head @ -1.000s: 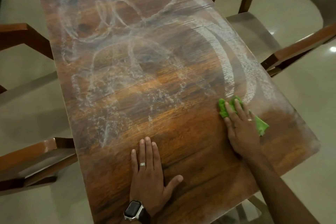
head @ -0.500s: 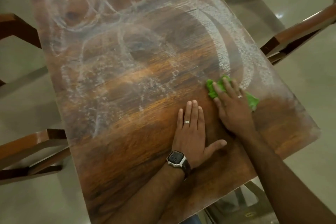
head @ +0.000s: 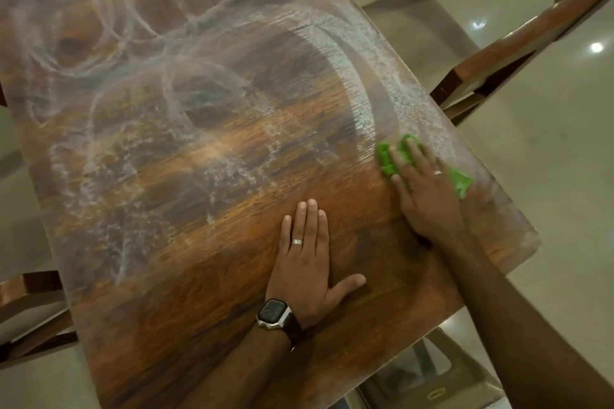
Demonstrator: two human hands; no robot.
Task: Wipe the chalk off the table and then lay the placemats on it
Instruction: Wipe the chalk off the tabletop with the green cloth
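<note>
A brown wooden table (head: 186,302) fills the view. White chalk loops and smears (head: 355,76) cover its far and left parts, while the near part shows bare wood. My right hand (head: 428,196) presses a crumpled green cloth (head: 388,159) flat onto the table near the right edge, at the end of a broad chalk arc. My left hand (head: 305,262), with a ring and a wristwatch, lies flat on the bare wood beside it, fingers together, holding nothing. No placemats are in view.
A wooden chair with a pale seat (head: 412,16) stands at the table's right side, its armrest (head: 518,43) close to the edge. Part of another chair (head: 30,299) shows at the left. Pale glossy floor (head: 548,176) surrounds the table.
My left hand slid from the near edge to the right and forward, close to my right hand. The cloth stays near the right edge, with small shifts. The view moved closer to the table.
</note>
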